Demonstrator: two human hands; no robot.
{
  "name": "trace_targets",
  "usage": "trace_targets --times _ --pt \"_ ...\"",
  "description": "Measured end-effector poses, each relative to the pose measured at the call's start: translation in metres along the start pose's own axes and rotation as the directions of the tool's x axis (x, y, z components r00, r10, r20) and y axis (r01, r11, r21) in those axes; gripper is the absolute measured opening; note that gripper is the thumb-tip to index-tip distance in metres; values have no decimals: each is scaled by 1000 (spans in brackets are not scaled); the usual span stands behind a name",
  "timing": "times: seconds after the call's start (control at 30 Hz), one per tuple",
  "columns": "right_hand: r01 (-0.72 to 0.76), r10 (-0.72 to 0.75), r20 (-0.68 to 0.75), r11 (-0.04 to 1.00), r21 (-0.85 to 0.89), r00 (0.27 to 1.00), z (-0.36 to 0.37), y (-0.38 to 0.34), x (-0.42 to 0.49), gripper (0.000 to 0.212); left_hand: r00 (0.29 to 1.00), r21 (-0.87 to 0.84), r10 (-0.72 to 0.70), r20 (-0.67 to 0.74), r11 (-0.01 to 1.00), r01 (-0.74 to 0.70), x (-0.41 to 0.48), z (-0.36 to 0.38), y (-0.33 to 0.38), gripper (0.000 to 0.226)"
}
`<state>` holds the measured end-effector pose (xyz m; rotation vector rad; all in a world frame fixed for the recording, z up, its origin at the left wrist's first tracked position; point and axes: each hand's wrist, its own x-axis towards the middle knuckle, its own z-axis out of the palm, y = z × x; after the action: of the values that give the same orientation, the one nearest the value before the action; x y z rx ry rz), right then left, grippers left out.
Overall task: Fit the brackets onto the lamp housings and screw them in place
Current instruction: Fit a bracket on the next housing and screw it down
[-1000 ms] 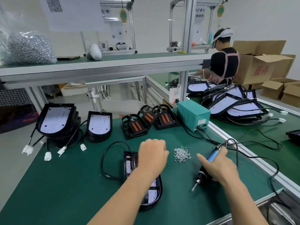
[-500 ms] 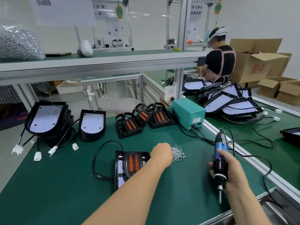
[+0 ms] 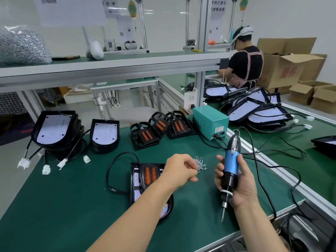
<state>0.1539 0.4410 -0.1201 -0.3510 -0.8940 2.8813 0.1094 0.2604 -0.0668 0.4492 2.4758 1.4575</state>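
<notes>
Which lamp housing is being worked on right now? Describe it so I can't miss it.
On the green bench mat, look at the near middle, just left of the loose screw pile. One housing lies there alone with an orange-slotted bracket on it, unlike the bare white-faced stacks behind.

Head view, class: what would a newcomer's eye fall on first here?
The blue electric screwdriver, gripped upright in the right hand at front right. Beside it the left hand, fingers curled, is at a small pile of screws, just right of the lamp housing with its orange-striped bracket.
</notes>
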Motion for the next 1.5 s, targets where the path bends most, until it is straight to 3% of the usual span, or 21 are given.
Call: trace_targets --times 0.07,0.17,0.27,0.43,0.63,0.73,0.97,1.13,1.5 --pt "41 -42 -12 996 -74 999 11 4 -2 47 999 -276 -24 -27 961 16 -15 -10 -4 16" --pt "162 -164 3 973 -162 987 30 10 -8 35 993 -530 -98 -61 847 51 -37 -22 -13 12" --pt "248 -239 68 949 -197 969 54 15 -17 28 984 -676 -169 -52 732 90 -59 -34 -27 6" --pt "330 -322 87 937 -117 943 98 17 -31 37 968 -825 -247 -50 556 100 -92 -52 -43 16" --pt "425 -408 153 899 -105 900 148 27 -47 21 954 -881 -270 -131 473 12 -120 -58 -47 18" --pt "483 -451 238 870 -98 860 170 32 -54 22 951 -927 -284 -125 376 -9 -128 -59 -46 20" --pt "690 -613 337 699 -189 714 203 50 -65 19 952 -980 -295 -87 199 -27 -135 -57 -39 20" --pt "721 -638 351 663 -202 685 211 57 -71 30 948 -989 -307 -85 141 -43 -133 -57 -37 20" --pt "734 -672 306 653 -185 675 211 56 -73 13 954 -991 -290 -80 128 -44 -133 -56 -31 19"
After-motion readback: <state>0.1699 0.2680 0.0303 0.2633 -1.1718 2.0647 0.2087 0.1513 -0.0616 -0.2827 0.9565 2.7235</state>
